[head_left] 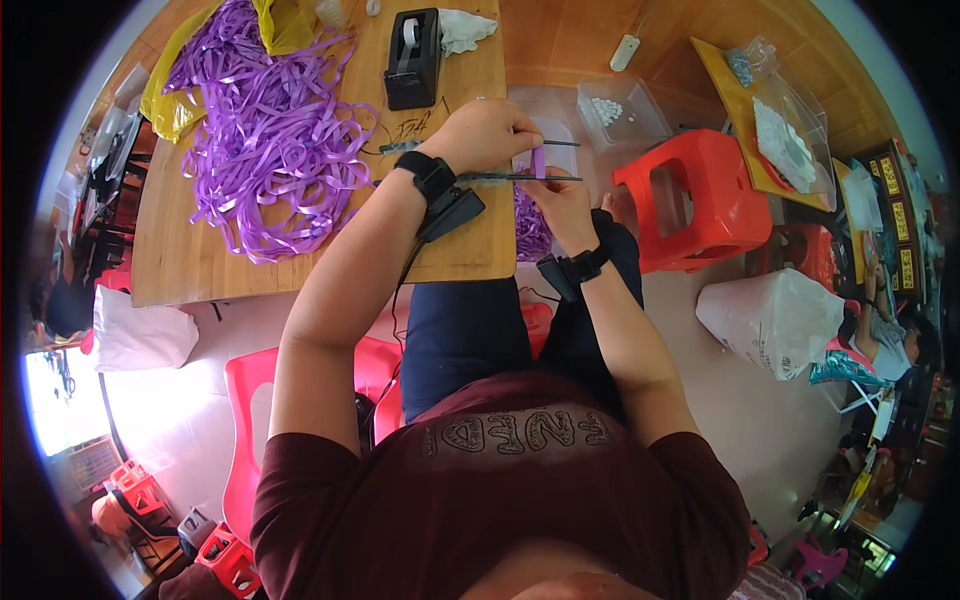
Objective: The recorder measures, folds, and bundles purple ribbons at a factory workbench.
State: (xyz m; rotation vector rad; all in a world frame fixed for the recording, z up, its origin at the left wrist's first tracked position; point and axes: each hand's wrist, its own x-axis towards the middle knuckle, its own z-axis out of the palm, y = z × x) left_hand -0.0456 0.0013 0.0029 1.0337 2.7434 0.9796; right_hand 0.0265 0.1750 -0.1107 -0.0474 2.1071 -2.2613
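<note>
A short stretch of purple ribbon (538,161) runs between my hands, over two thin dark rods (552,179) that jut past the table's right edge. My left hand (487,134) is bent over the rods from the table side, its fingers closed at the ribbon's upper part. From below, my right hand (563,208) pinches the ribbon near the closer rod. Both wrists wear black straps with small devices. A large tangled heap of purple ribbon (275,130) covers the table's left part. More purple ribbon (531,225) hangs or lies beside the table edge, partly hidden by my right hand.
On the wooden table (420,262) stand a black tape dispenser (412,60) and a crumpled white tissue (465,31). A yellow bag (172,107) lies by the heap. To the right are a clear bin (622,112), a red stool (700,200) and a white sack (768,318).
</note>
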